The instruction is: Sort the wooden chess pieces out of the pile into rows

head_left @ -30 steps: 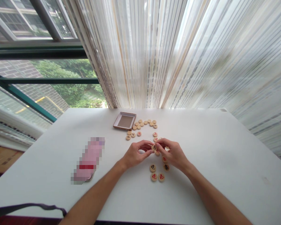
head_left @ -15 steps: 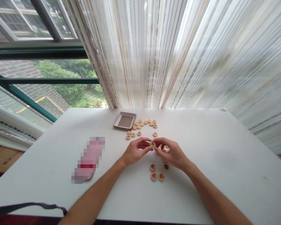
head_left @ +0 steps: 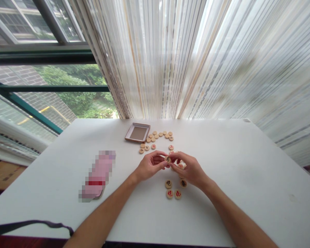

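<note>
A round wooden Chinese chess piece [head_left: 167,159] with a black character faces me, pinched by its edge between both hands above the table. My left hand [head_left: 151,166] grips its left side with thumb and fingers. My right hand [head_left: 188,168] holds the opposite side and partly covers several pieces beneath it, one of them red-marked [head_left: 181,165]. Closer to me lie a black-marked piece [head_left: 168,184], another black-marked piece [head_left: 183,183] and two red-marked pieces [head_left: 169,194], all face up.
Beyond my hands, several blank-side-up pieces [head_left: 156,136] sit beside a shallow open box [head_left: 137,133]. A few face-up pieces [head_left: 147,148] lie in front of it. A blurred pink object [head_left: 99,175] rests at left on the white table [head_left: 248,172]; a dark strap [head_left: 41,223] crosses the near left corner.
The held piece has turned slightly, so its black character sits at a different angle. My right-hand fingers have shifted a little; the pieces on the table stay put.
</note>
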Action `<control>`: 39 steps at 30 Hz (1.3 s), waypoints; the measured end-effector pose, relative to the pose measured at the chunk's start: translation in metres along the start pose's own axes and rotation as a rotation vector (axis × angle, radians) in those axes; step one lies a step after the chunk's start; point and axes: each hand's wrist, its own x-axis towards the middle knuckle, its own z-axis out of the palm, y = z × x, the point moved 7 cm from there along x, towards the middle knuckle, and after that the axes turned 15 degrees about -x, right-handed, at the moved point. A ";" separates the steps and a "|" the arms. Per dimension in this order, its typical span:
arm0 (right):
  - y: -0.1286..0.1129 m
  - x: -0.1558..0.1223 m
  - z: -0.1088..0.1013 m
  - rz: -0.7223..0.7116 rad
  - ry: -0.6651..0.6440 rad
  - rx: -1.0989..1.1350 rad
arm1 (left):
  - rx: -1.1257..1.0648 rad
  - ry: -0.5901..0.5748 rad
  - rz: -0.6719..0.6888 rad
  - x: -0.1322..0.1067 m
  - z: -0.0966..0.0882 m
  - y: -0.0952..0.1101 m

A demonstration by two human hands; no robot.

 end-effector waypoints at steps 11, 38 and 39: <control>-0.005 -0.003 0.009 -0.056 -0.025 -0.085 | 0.028 0.141 -0.002 0.000 -0.007 -0.007; 0.004 -0.001 0.002 0.048 -0.022 0.000 | 0.144 0.047 0.059 -0.003 0.002 0.005; 0.003 -0.002 0.002 0.053 -0.019 -0.002 | 0.149 0.045 0.059 -0.002 0.002 0.006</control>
